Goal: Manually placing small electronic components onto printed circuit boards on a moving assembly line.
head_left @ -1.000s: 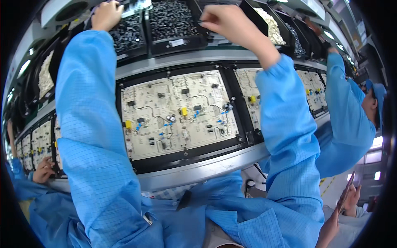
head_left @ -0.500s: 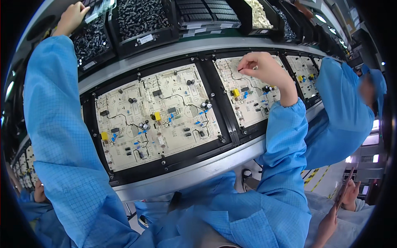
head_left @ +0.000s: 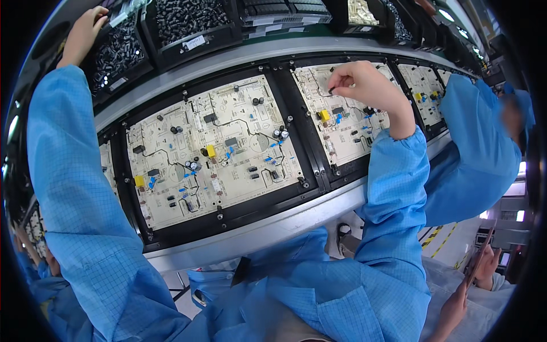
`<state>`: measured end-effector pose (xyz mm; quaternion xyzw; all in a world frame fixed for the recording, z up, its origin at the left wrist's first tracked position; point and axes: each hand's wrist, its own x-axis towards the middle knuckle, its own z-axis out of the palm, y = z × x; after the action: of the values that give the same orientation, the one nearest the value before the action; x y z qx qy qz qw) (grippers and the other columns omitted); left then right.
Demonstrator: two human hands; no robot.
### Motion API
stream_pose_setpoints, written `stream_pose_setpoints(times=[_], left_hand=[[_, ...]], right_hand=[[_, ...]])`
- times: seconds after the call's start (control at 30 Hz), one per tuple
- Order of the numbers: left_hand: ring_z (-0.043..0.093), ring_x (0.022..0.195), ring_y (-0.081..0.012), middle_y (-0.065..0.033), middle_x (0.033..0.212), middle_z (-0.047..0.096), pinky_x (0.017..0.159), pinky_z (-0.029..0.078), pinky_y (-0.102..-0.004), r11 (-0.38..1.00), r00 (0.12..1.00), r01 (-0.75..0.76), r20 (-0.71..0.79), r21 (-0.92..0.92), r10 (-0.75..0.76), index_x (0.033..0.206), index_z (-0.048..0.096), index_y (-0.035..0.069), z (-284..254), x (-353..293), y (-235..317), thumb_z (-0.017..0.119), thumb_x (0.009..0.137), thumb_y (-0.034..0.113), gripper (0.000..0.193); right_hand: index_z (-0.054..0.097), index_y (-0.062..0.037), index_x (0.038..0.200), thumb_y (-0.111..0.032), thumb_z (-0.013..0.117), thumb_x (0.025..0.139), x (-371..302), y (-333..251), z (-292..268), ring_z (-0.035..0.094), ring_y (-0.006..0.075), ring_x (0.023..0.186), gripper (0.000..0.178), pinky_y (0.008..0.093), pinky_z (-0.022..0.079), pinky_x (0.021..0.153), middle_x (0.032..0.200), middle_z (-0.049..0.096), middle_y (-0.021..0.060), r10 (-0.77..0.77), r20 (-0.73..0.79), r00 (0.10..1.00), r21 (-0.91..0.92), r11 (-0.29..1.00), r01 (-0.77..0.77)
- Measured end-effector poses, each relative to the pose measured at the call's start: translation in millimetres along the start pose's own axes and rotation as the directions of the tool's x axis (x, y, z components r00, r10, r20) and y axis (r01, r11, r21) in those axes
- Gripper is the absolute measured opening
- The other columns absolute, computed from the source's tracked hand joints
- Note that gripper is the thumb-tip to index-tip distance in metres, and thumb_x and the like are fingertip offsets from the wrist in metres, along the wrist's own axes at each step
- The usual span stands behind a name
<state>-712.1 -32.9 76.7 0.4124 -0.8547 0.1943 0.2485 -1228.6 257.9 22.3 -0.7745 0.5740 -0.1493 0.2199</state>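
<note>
My right hand (head_left: 364, 85) hovers over the right circuit board (head_left: 347, 134), thumb and forefinger pinched on a small black component (head_left: 332, 90) just above the board's upper part. My left hand (head_left: 85, 31) is stretched up to the far left, fingers curled into a black bin of small black cylindrical parts (head_left: 117, 54); what it grips is hidden. Between my arms lies the middle circuit board (head_left: 211, 151), pale, with yellow, blue and black parts, seated in a black carrier frame (head_left: 239, 208).
More black parts bins (head_left: 188, 23) line the shelf above the boards. A metal conveyor rail (head_left: 256, 231) runs under the carriers. A co-worker's blue sleeve (head_left: 478, 148) reaches over a further board (head_left: 424, 85) at right. Another person's hand (head_left: 456, 299) shows lower right.
My right hand has come down from the upper bins onto the right board, pinching a part. My left hand stays at the far-left bin.
</note>
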Motion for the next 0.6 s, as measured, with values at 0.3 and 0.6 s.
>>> stream_pose_setpoints(times=[0.3, 0.6], left_hand=[[0.06, 0.095, -0.0331, -0.0152, 0.1, 0.06, 0.082, 0.047, -0.0391, 0.977, 0.999, 0.049, 0.013, 0.209, -0.053, 0.108, 0.061, 0.007, 2, 2, 3, 0.056, 0.093, 0.026, 0.025], [0.062, 0.089, -0.0306, -0.0116, 0.095, 0.063, 0.076, 0.048, -0.0387, 0.988, 0.996, 0.077, -0.047, 0.135, -0.071, 0.104, 0.061, 0.008, -1, 3, 14, 0.059, 0.091, 0.027, 0.024]], right_hand=[[0.068, 0.0012, 0.089, -0.005, 0.068, 0.082, -4, -2, -4, 0.058, 0.0082, 0.065, 0.01, 0.0235, 0.048, 0.061, 0.074, 0.066, 0.004, 0.03, 0.052, 0.998, 0.002, 1.0, -0.03], [0.064, 0.0011, 0.089, -0.005, 0.066, 0.084, -18, 20, -25, 0.057, 0.0066, 0.072, 0.008, 0.0209, 0.048, 0.067, 0.077, 0.062, 0.0017, 0.144, -0.207, 0.968, -0.014, 0.989, -0.15]])
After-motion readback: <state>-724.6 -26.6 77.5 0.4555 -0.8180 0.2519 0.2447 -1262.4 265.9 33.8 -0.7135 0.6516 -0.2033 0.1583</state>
